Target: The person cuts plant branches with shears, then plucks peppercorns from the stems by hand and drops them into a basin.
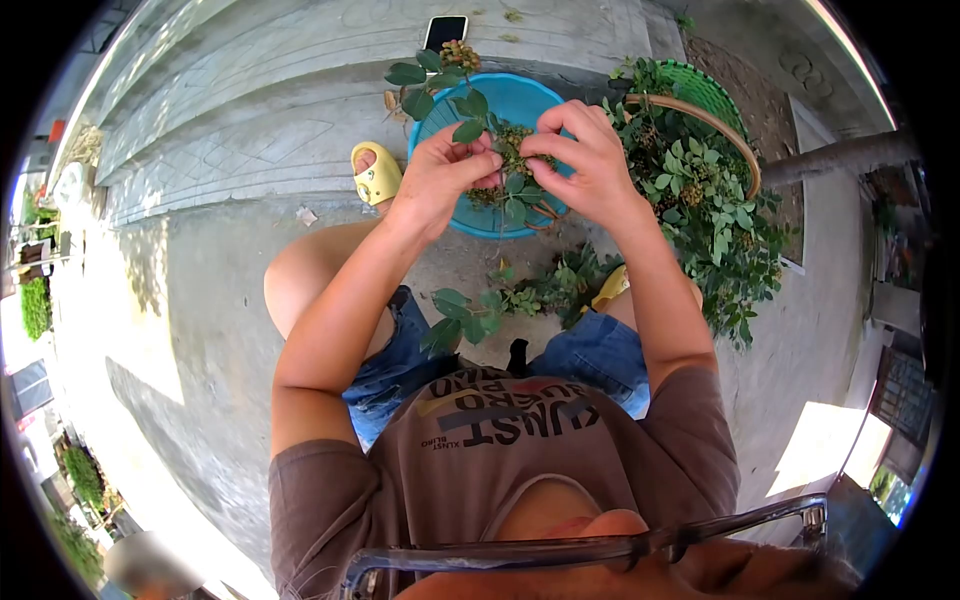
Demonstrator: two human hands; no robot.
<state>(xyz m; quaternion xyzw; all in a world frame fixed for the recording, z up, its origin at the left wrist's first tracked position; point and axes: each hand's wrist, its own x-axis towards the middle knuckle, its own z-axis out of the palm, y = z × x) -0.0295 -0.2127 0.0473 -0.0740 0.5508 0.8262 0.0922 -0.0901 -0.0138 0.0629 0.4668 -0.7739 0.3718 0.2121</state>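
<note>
My left hand (440,172) pinches the stem of a leafy branch (473,106) over a blue plastic basin (425,140). At the branch's top end hangs a cluster of brownish-green berries (460,56). My right hand (588,160) is closed, thumb and fingertips at another small green berry cluster (512,140) between the two hands. The fingertips partly cover what they grip. Inside the basin, beneath my hands, lie some berries, partly hidden.
To the right stands a green basket (690,85) with a brown handle (715,118), heaped with leafy branches (690,175). Cut leaves (465,312) lie on the ground between my legs. A phone (446,32) rests on the step beyond the basin. My yellow slipper (378,178) is left of it.
</note>
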